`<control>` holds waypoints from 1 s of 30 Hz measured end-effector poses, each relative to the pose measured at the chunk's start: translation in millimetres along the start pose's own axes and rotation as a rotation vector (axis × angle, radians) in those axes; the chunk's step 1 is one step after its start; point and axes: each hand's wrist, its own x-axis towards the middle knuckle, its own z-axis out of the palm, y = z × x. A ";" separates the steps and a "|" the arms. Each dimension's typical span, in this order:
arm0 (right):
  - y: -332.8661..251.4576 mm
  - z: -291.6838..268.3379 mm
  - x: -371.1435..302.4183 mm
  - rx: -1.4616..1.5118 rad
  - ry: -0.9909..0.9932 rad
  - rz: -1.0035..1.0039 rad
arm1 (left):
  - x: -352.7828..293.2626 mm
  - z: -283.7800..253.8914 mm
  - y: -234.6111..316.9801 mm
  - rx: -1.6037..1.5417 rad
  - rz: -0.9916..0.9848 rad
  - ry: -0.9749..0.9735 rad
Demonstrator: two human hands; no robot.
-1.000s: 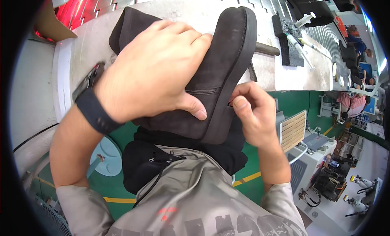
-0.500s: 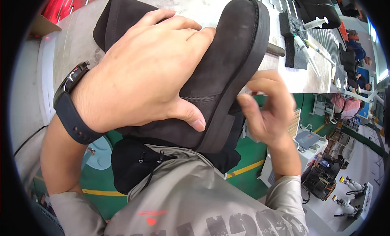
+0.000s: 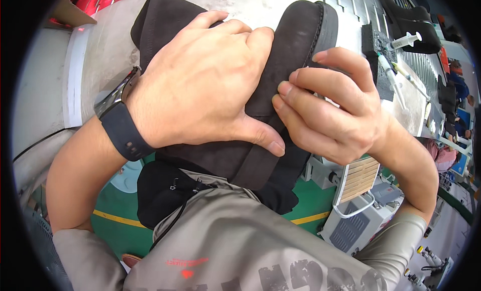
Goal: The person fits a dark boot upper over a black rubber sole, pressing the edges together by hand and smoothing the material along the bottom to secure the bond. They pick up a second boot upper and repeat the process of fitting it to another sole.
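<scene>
A dark brown suede boot lies on its side across the near table edge and my lap, toe pointing away and sole to the right. My left hand is wrapped over its upper, fingers on the far side and thumb near the heel. A black-strapped watch is on that wrist. My right hand is curled, its fingertips against the edge where upper meets sole. Whatever it may pinch is too hidden to make out. The boot's side zipper is covered by my left hand.
Right of the boot, a dark foam block sits on the pale worktable beside syringes. Another dark boot stands beyond. A wooden-slatted seat and a grey machine are at lower right. People sit farther right.
My right hand has come up from beside the heel to the sole edge, its fingers now over the boot's side. The left hand keeps its hold. The view has shifted slightly.
</scene>
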 end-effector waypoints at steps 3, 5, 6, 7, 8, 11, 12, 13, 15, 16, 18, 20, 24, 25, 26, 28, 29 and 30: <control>4.5 1.5 -0.4 0.067 -0.002 -0.019 | 0.1 0.3 -0.2 0.006 0.008 0.015; 5.4 2.3 -4.4 0.086 0.019 -0.026 | 0.5 0.3 0.0 0.012 0.007 0.026; 5.0 2.5 -5.6 0.097 0.034 -0.029 | 1.9 -0.9 1.2 0.009 -0.007 -0.005; 4.6 2.4 -5.5 0.103 0.036 -0.033 | 2.9 -1.8 2.2 0.006 -0.019 -0.036; 3.9 2.0 -5.0 0.097 0.038 -0.010 | 3.2 -2.2 2.8 0.006 -0.025 -0.036; 1.3 0.8 0.1 0.086 0.030 0.040 | 2.4 -2.9 1.1 -0.007 -0.032 -0.061; 0.5 -0.5 2.0 0.076 0.020 0.068 | 1.7 -2.2 0.7 -0.018 -0.023 -0.050; -0.1 -2.4 3.5 0.076 0.017 0.065 | 1.1 -1.5 0.4 -0.029 -0.014 -0.039; 1.1 -6.3 4.6 0.074 -0.011 0.157 | 0.3 -0.1 -0.2 -0.031 -0.024 -0.029; 6.2 -9.3 3.7 0.054 0.017 0.172 | -0.4 0.6 -0.5 -0.033 -0.032 -0.024; 13.3 -11.1 1.0 0.027 0.060 0.219 | -2.2 1.3 -0.6 -0.029 -0.029 -0.014; 14.4 -12.2 -5.4 0.020 0.060 0.219 | -1.6 2.1 -0.4 -0.023 -0.024 -0.004; 8.4 -12.7 -7.1 0.076 -0.051 0.264 | -1.7 1.8 0.3 -0.019 -0.028 -0.023; 8.4 -9.2 -6.9 0.093 -0.008 0.263 | -1.8 1.8 0.0 -0.023 -0.029 -0.031; 7.9 -7.8 -5.9 0.106 0.001 0.259 | -1.7 2.3 0.0 -0.025 -0.028 -0.028; 6.2 -7.1 -4.3 0.128 -0.012 0.279 | -2.8 2.2 0.0 -0.038 -0.038 -0.020; 4.8 -7.8 -2.7 0.150 -0.023 0.303 | -3.2 2.0 -0.2 -0.040 -0.039 -0.015; 2.9 -9.8 -0.1 0.149 -0.028 0.301 | -2.5 1.9 -0.5 -0.042 -0.044 -0.031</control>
